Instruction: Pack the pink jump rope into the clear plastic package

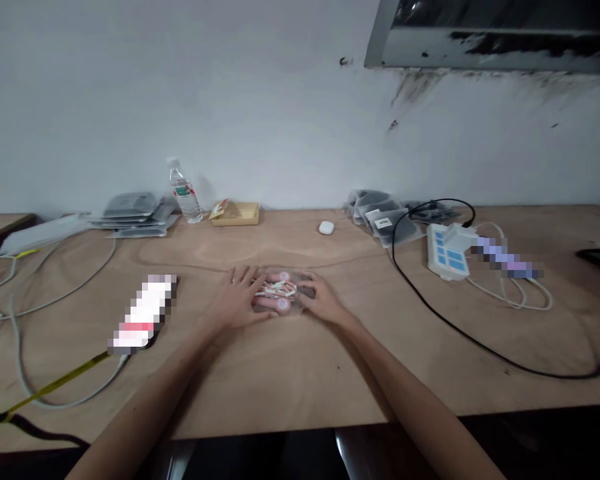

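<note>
A clear plastic bag (293, 307) lies flat on the wooden table, holding pink rounded pieces with pale printed labels and several small white-and-pink strips between them. My left hand (235, 300) rests on its left side, fingers spread and thumb stretched along the near edge. At the right edge my right hand (325, 300) touches the bag, with its thumb and fingers apart. The left fingers partly cover the bag's left end. What exactly the pink pieces are cannot be made out.
Left of my arms lies a lit phone (145, 313) on a cable. Along the wall stand grey packets (130, 213), a water bottle (184, 193), a small tray (245, 215) and a white case (326, 228). A power strip (447, 253) and black cable (425, 300) occupy the right.
</note>
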### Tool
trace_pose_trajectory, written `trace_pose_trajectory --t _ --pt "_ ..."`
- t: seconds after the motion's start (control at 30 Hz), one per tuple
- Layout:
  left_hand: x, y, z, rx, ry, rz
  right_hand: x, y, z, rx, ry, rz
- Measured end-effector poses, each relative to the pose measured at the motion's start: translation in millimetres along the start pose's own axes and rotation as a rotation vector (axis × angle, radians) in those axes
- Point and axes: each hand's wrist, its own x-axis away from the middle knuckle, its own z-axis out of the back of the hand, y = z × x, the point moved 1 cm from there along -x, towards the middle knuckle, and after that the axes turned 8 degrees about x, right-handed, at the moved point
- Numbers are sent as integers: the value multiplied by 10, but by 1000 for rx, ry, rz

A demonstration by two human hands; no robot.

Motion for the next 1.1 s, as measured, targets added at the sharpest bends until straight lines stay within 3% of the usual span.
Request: trace_pose_trajectory --t 0.17,0.33,0.5,0.7,0.87,1.1 --pt "13 -31 15 23 7 20 -15 73 93 -4 28 -60" --pt "14 -92 56 44 -5 32 -21 276 338 48 87 -144" --pt "15 -122 65 27 -38 45 9 389 548 -20 47 -183" --pt "24 -102 61 1 -10 32 38 266 541 -168 -67 -12" --pt "34 -94 65 -7 1 22 49 141 442 56 -226 148" --pt "36 -87 78 1 -3 4 53 69 453 277 -242 159"
